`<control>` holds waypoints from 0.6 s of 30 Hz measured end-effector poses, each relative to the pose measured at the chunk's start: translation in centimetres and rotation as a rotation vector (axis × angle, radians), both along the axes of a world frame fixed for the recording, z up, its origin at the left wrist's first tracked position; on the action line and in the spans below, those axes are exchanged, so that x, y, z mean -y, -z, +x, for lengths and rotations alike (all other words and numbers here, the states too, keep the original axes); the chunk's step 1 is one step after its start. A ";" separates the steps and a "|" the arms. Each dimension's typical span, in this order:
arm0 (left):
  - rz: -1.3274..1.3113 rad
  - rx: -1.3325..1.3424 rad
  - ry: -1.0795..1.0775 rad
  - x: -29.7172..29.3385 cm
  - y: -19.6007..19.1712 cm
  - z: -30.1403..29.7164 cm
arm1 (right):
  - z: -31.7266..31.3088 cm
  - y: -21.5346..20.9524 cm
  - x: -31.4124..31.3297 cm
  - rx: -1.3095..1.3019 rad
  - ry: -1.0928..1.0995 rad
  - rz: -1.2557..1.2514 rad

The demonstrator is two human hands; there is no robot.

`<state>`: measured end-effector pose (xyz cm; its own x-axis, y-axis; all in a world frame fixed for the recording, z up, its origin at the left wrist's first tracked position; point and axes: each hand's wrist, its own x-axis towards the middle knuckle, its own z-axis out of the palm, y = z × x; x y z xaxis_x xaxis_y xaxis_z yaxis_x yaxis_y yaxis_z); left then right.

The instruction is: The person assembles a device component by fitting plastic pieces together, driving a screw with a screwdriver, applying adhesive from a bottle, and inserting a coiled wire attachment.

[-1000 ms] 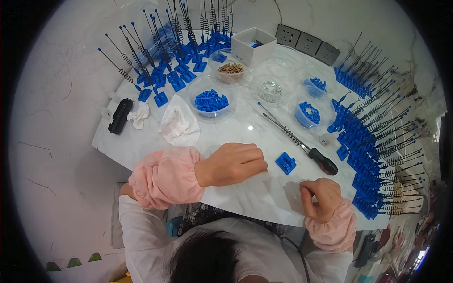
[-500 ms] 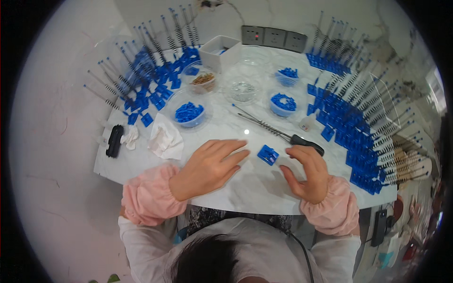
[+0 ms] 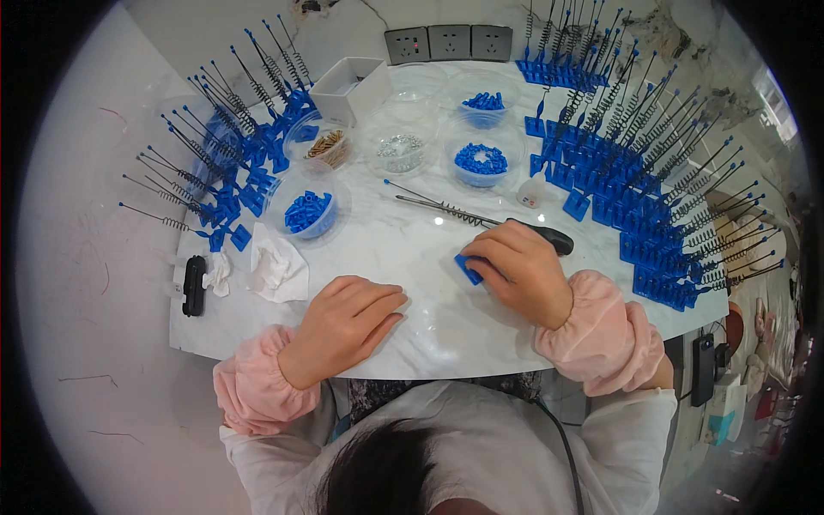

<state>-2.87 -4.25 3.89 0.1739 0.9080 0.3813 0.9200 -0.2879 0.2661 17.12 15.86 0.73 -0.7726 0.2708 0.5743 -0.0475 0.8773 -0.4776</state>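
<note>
My right hand point(image 3: 518, 271) pinches a small blue square plastic base point(image 3: 469, 269) at the table's middle right; the fingers cover part of it. Lying on the table with its palm down, my left hand point(image 3: 348, 323) holds nothing, its fingers stretched out. Just beyond my right hand lies a screwdriver with a black handle point(image 3: 554, 239), partly hidden by that hand. Next to its shaft is a thin rod with a dark coil spring and a blue tip point(image 3: 433, 204).
Spring rods on blue bases stand in rows at left point(image 3: 245, 146) and right point(image 3: 618, 206). Tubs hold blue parts point(image 3: 481, 160), brass-coloured pieces point(image 3: 327, 148) and clear or silvery bits point(image 3: 400, 151). A white box point(image 3: 350, 99), crumpled tissue point(image 3: 279, 266) and black object point(image 3: 194, 286) also lie there.
My right hand has moved onto the blue square base and closed on it, after being open beside it. My left hand has drawn back toward the near edge. The view has shifted slightly.
</note>
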 end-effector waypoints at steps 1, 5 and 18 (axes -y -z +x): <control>-0.001 0.003 0.003 0.1 0.0 0.0 | 0.1 -0.2 0.1 0.003 0.054 0.013; -0.005 0.008 -0.022 0.2 -0.4 -0.2 | 0.7 -1.1 0.5 0.050 0.055 -0.085; 0.076 -0.113 -0.146 -5.5 -1.0 -2.7 | 9.0 -10.5 4.9 -0.815 -0.429 0.351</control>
